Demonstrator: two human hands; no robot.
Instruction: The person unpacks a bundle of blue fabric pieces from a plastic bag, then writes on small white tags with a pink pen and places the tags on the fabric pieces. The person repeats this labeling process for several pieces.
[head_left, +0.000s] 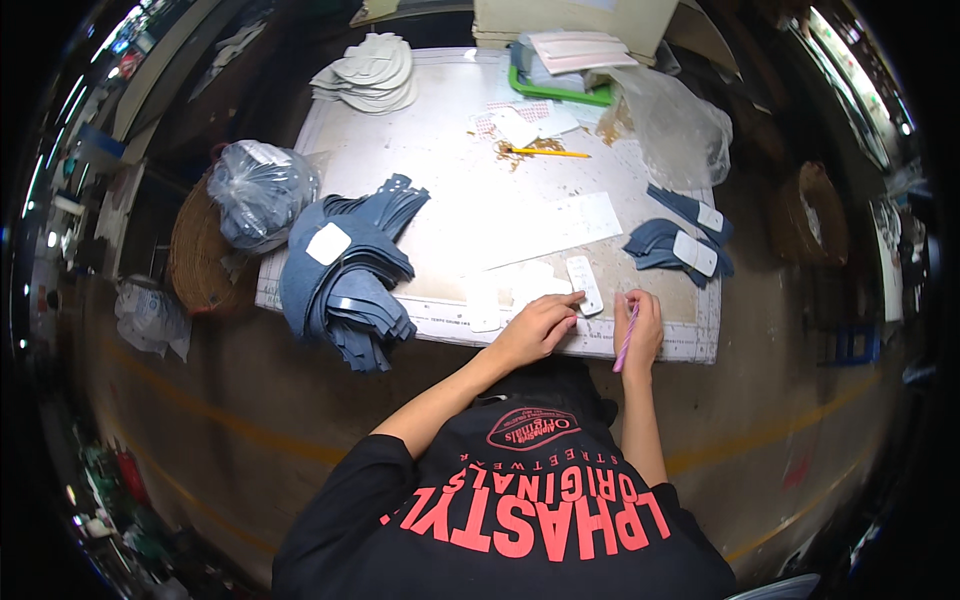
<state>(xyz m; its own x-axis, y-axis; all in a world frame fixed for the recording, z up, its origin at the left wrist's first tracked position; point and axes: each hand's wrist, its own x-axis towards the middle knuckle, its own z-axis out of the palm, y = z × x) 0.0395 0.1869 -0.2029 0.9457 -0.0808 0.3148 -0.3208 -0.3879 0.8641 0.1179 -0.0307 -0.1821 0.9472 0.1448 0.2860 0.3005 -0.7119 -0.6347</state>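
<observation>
My right hand (645,328) is closed around a slim pink-purple pen (627,338) that slants down toward the table's near edge. My left hand (537,330) lies at that edge, index finger stretched to touch a small white rounded pattern card (582,284); its other fingers are loosely bent. Beyond my right hand, two small stacks of cut blue denim pieces (655,243) carry white cards on top. A larger fanned pile of denim pieces (345,270) sits to the left, also topped by a white card (328,243).
On the white table (450,120) are a yellow pencil (550,153), a long white strip (555,230), white cut pieces (370,72), a green tray (560,90) and a clear plastic bag (680,125). A wicker basket (195,260) with a bagged bundle (260,195) stands left.
</observation>
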